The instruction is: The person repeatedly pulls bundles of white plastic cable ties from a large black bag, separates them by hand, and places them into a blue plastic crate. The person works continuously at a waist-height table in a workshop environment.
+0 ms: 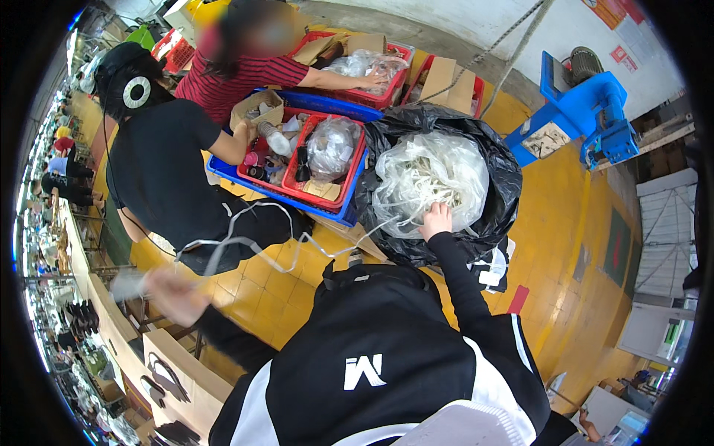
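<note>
My left hand (175,296), blurred by motion, is stretched out to the left with a whitish bunch beyond its fingers. A long white lace (245,239) runs in loose loops between that hand and a clear plastic bag (394,175). Inside the bag lies a tangled heap of white laces (435,182). At the near side of this heap my right hand (436,221) has its fingers bent down on the strands; the fingertips are partly hidden. A large black plastic bag (494,167) surrounds the clear one.
Left of the bags, a blue crate (346,214) holds red baskets (343,195) of wrapped items. Two people, in a black shirt (160,160) and a striped shirt (216,85), work close by. A blue machine (558,119) stands at right. Wooden tables (171,349) line the left.
</note>
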The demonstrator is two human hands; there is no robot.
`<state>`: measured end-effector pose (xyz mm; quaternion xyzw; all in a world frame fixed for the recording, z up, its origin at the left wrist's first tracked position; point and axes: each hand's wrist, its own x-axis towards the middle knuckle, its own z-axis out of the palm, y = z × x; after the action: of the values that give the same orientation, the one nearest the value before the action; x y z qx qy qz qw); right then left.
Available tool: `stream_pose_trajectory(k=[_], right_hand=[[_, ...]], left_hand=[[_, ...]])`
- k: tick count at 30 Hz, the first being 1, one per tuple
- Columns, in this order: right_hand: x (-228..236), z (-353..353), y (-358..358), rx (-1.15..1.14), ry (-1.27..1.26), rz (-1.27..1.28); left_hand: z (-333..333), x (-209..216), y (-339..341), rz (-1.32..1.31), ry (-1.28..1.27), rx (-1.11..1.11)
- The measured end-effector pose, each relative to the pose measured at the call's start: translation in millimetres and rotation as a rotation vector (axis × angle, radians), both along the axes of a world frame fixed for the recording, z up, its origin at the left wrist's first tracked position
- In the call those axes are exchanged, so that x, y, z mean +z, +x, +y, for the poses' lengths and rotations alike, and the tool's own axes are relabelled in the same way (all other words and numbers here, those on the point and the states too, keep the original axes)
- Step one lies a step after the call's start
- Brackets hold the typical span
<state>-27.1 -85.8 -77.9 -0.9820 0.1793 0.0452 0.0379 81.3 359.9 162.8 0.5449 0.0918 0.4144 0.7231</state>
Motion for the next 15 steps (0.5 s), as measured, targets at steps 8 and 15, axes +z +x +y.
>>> stream_pose_trajectory(k=[8, 15], right_hand=[[99, 88, 11, 0.089, 1.022, -0.315], [73, 89, -31, 0.199, 0.546, 0.049]], left_hand=[[-191, -167, -34, 1.016, -0.295, -1.403], [-203, -127, 31, 0.721, -0.887, -1.432]])
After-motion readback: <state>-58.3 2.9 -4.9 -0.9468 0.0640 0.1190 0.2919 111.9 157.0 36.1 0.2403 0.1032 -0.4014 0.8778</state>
